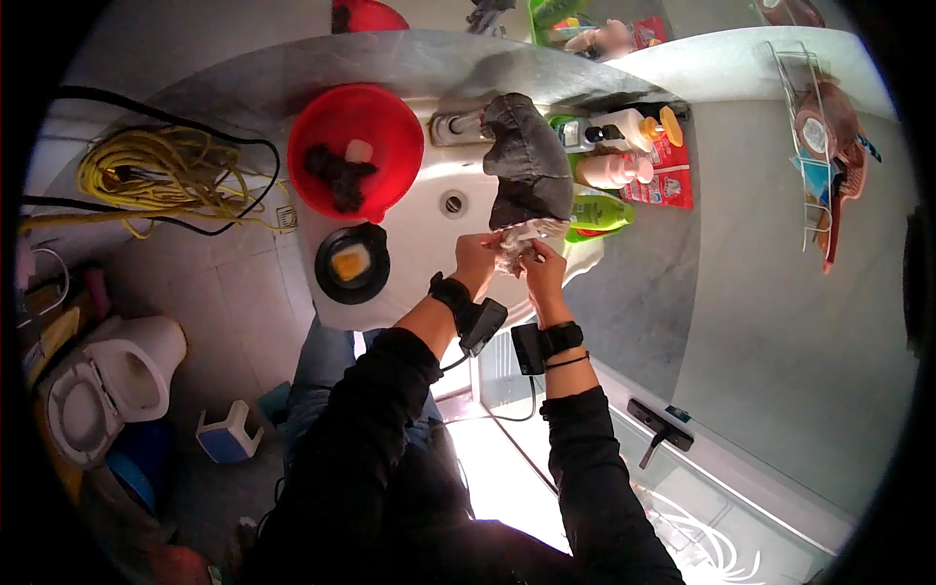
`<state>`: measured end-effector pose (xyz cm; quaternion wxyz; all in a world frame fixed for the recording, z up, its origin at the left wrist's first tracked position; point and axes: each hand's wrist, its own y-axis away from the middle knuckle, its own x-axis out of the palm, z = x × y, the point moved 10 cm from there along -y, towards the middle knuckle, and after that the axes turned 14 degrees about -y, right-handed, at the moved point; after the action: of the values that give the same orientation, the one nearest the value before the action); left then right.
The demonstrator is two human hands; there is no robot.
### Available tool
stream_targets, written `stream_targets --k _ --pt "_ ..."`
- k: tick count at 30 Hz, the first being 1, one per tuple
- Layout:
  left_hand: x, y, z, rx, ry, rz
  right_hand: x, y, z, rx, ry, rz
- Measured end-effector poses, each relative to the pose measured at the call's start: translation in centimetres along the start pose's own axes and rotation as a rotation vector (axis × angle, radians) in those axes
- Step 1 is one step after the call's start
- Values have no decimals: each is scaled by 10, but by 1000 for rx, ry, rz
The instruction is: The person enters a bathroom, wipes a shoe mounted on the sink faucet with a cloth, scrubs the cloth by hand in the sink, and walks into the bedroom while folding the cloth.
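Note:
A dark grey cloth item, perhaps a cap or a garment, hangs bunched over the right part of the white sink, beside the faucet. Its lower end is pale and wet-looking. My left hand is closed around the left side of that pale end. On the other side, my right hand pinches the same end, fingers bent. Both hands are close together above the sink's front edge; some fingertips are hidden by cloth.
Left of the faucet is a red basin with dark cloth inside. A black dish holds yellow and white soap. Bottles, including a green one, line the right side. A yellow rope coil hangs far left, above a toilet.

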<state>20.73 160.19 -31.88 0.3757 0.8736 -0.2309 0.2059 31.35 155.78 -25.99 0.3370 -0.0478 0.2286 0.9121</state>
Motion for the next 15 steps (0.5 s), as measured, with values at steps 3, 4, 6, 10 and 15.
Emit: stream_targets --k 3,4,6,10,15 --pt "0 13 -15 -40 15 -11 -1 2 4 -11 51 -48" --pt "-1 11 -11 -40 15 -11 1 3 7 -10 52 -49" --pt "-11 7 -5 -35 -64 -104 1 6 5 57 -15 -80" --pt "2 13 -17 -39 -74 30 1 9 2 90 -167 -89" --pt "7 27 -38 -8 -131 44 8 18 13 206 -290 22"
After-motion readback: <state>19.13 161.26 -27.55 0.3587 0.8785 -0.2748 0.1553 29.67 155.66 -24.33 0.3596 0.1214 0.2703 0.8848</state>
